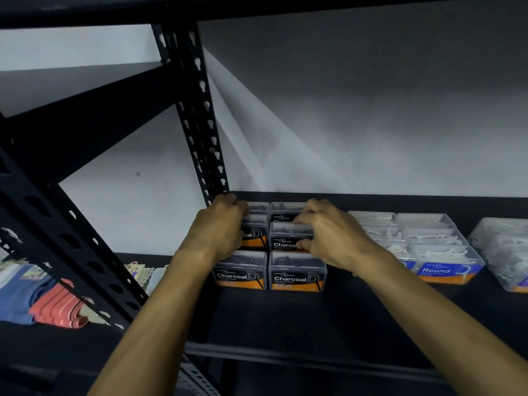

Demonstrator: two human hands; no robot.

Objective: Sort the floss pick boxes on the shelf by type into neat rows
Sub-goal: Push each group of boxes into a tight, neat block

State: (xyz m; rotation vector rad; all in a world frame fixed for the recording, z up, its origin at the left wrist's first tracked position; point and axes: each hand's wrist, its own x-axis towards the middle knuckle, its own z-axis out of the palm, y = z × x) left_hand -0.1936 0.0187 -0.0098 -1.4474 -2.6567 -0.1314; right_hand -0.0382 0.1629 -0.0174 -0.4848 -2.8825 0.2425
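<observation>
Several black-and-orange Charcoal floss pick boxes (297, 271) stand in two columns on the dark shelf (285, 318), at its left end. My left hand (220, 230) presses against the left side of the rear boxes of the left column. My right hand (328, 232) is curled around the right side of the middle Charcoal box (285, 238) in the right column, thumb on its front label. To the right, clear boxes of white picks with blue Round labels (445, 264) sit in two columns. Further clear boxes (503, 250) stand at the far right edge.
A black perforated upright (197, 115) rises just left of the Charcoal boxes, with a diagonal brace (71, 252) nearer me. Beyond it, on a neighbouring shelf, lie red (60, 307) and blue (17, 295) folded packets. A grey wall backs the shelf.
</observation>
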